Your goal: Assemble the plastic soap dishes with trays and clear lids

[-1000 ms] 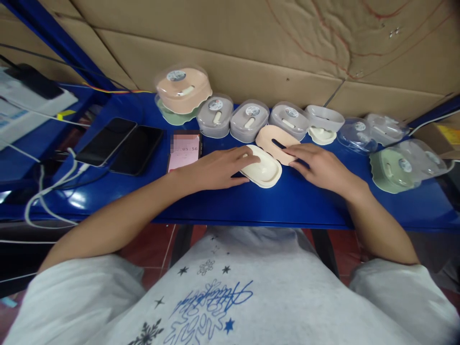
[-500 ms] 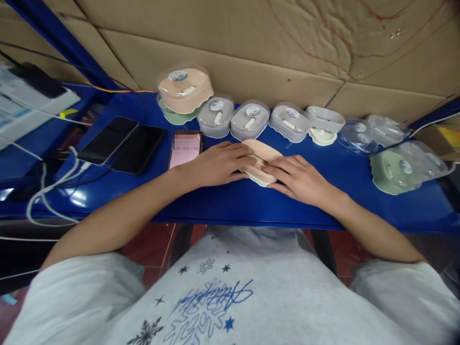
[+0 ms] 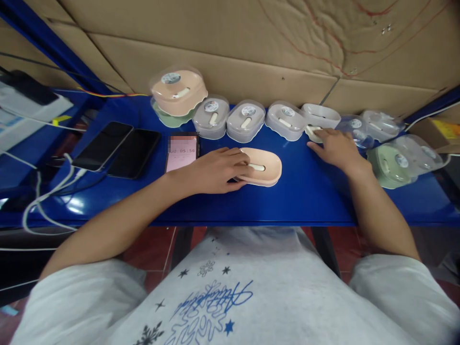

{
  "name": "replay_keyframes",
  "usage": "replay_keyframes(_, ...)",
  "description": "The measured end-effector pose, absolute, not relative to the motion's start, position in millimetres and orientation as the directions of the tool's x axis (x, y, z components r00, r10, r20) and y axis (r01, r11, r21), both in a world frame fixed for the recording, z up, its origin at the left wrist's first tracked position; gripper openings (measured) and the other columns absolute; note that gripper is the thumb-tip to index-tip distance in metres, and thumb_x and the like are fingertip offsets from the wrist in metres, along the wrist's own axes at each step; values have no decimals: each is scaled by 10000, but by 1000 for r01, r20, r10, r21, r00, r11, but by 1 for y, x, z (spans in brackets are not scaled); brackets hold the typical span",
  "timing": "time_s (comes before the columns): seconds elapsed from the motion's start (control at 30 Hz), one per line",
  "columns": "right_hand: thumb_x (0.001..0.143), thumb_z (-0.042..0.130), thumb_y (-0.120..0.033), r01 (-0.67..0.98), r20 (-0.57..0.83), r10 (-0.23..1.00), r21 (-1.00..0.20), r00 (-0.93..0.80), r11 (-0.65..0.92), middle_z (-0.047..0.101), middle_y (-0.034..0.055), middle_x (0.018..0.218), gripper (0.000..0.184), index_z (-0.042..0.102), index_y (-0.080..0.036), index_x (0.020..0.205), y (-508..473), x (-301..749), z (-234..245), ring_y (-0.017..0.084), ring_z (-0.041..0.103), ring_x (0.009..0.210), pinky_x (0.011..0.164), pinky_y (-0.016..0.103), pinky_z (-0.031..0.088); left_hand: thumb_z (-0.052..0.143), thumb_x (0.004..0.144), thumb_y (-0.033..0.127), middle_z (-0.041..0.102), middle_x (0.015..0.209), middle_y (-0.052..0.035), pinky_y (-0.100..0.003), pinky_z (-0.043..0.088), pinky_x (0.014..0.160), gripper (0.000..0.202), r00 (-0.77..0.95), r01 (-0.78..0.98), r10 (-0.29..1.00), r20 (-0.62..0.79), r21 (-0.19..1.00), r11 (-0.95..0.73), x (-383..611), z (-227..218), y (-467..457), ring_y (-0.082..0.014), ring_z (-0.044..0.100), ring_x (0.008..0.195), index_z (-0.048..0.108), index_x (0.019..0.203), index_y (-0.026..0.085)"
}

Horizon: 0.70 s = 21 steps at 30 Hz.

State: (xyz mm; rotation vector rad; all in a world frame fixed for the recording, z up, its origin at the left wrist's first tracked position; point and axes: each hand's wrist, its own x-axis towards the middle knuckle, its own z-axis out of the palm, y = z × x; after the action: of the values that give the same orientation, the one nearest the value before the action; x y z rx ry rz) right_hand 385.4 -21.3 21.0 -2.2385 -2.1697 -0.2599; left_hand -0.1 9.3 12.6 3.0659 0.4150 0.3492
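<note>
On the blue table in front of me lies a shallow, oval peach plastic piece (image 3: pixel 271 165) with a cream sliding handle (image 3: pixel 257 167) in a slot at its middle. My left hand (image 3: pixel 224 170) grips its left end, fingers on top and thumb low at the near edge. Farther right, my right hand (image 3: pixel 336 149) is stretched out over a small cream plastic part (image 3: pixel 312 133), fingertips at it and thumb apart from the fingers. That part sits in front of an open grey box (image 3: pixel 321 115), and the hand covers some of it.
Several grey boxes with clear lids (image 3: pixel 246 122) line the back. A peach box (image 3: pixel 179 93) stands on a green piece (image 3: pixel 170 117) at left. Phones (image 3: pixel 134 153) and white cables (image 3: pixel 46 191) lie left; a green box (image 3: pixel 390 165) and clear covers (image 3: pixel 355 132) lie right.
My right hand has left the peach piece and moved right and away from me to the cream part. My left hand stays on the peach piece, whose handle now shows more.
</note>
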Motion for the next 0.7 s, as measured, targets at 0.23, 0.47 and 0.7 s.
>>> replay_keyframes(0.23,1061,579,-556,994,436,900,-99,13,34,641,227,1472,506,607,-196,1417,3,423,-4,418,562,1330,1108,616,413,622,1062,305,764,1302,-92,-419,525,1082,289,941,230,229,251,28,-973,1,11,8,-286,671,1281,752,1307,225)
replay_keyframes(0.47,1070,517,-627,991,485,874,-127,21,46,742,184,1228,448,703,-237,1190,3,421,4,403,610,1184,1070,659,409,622,1088,345,774,1294,-97,-385,516,1024,286,934,246,238,266,4,-969,4,8,10,-277,682,1273,728,1327,228)
replay_keyframes(0.7,1077,486,-603,975,507,859,-145,-72,168,719,154,1270,463,681,-240,1288,-24,370,27,396,654,1190,1011,585,508,623,1094,374,772,1286,-107,-382,503,1017,281,934,259,242,261,-31,-965,3,7,11,-280,676,1279,727,1298,211)
